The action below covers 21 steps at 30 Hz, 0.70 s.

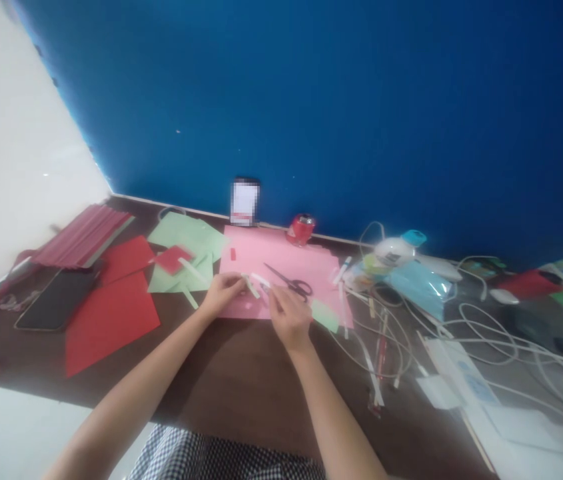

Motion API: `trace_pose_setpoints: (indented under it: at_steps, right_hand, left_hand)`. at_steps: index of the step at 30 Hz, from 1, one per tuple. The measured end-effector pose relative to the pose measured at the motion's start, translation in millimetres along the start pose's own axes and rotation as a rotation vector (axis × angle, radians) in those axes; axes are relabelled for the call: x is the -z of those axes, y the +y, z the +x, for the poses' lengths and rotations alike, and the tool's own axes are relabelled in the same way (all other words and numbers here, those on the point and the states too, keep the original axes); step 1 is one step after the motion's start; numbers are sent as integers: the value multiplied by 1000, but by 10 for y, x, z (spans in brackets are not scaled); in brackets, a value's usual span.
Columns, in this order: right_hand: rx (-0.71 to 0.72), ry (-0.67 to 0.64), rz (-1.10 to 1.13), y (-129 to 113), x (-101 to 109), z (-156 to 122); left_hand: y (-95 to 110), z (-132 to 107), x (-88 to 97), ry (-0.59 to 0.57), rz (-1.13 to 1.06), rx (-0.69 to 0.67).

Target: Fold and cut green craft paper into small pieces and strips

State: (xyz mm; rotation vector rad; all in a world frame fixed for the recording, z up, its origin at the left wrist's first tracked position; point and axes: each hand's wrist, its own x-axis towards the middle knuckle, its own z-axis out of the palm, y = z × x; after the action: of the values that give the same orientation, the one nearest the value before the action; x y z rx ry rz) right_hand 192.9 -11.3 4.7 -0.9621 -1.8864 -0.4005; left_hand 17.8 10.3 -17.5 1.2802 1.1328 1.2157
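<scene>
My left hand [224, 292] is closed in a pinch on one end of a narrow pale green paper strip [252, 287]. Close by on the right, the fingers of my right hand [290, 315] are pressed together beside a small whitish piece [261, 279]; blur hides what they hold. Both hands are over the near part of a pink paper sheet [246, 250]. Black-handled scissors [291, 282] lie on it just beyond my right hand, blades pointing up and left. A small red paper piece [233, 254] rests farther back on the sheet.
Pale green sheets [188, 233] and red sheets [116, 320] lie left, beside a dark phone [56, 300]. A red can [301, 230] and an upright phone [245, 202] stand near the blue wall. White cables [491, 340] and a blue packet [421, 285] crowd the right.
</scene>
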Motion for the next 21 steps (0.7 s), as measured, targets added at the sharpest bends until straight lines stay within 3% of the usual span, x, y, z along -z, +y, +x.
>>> trace_pose_setpoints:
  at_steps: [21]
  right_hand:
    - [33,-26,59,-99,-16,4]
  left_hand:
    - [111,-58,-45,-36,151,-94]
